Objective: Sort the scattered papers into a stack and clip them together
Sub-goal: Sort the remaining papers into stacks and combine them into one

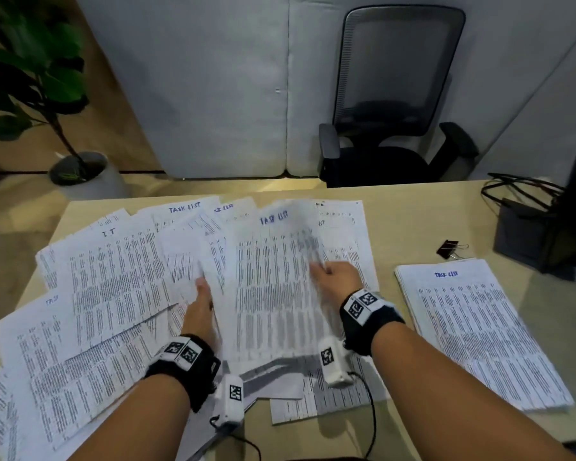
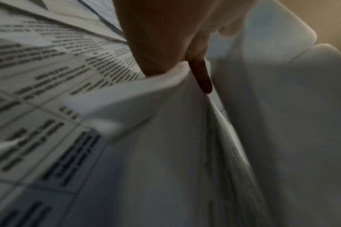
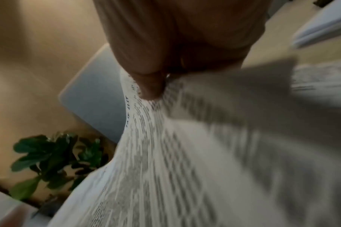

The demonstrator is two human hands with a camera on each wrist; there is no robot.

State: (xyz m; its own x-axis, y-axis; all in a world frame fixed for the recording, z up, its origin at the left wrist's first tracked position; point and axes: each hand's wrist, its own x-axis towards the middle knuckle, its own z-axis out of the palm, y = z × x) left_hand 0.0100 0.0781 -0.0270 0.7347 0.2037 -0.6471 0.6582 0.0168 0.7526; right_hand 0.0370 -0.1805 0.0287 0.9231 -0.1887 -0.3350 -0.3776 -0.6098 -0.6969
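A printed sheet headed "TASK LIST" [image 1: 273,281] is raised above the desk, blurred with motion. My left hand [image 1: 202,304] grips its left edge, and in the left wrist view my fingers [image 2: 201,76] lie under the paper [image 2: 156,138]. My right hand [image 1: 333,274] pinches the right edge; the right wrist view shows my thumb [image 3: 150,86] pressed on the sheet [image 3: 185,153]. Several more printed papers [image 1: 113,277] lie scattered over the left half of the desk. A squared stack [image 1: 482,331] lies at the right. A black binder clip [image 1: 449,249] sits just beyond that stack.
The wooden desk [image 1: 413,214] carries a dark box with cables [image 1: 526,227] at the far right. Behind the desk stand an office chair [image 1: 393,104], a grey partition [image 1: 197,78] and a potted plant [image 1: 47,94]. Wrist camera cables [image 1: 369,404] hang by the near edge.
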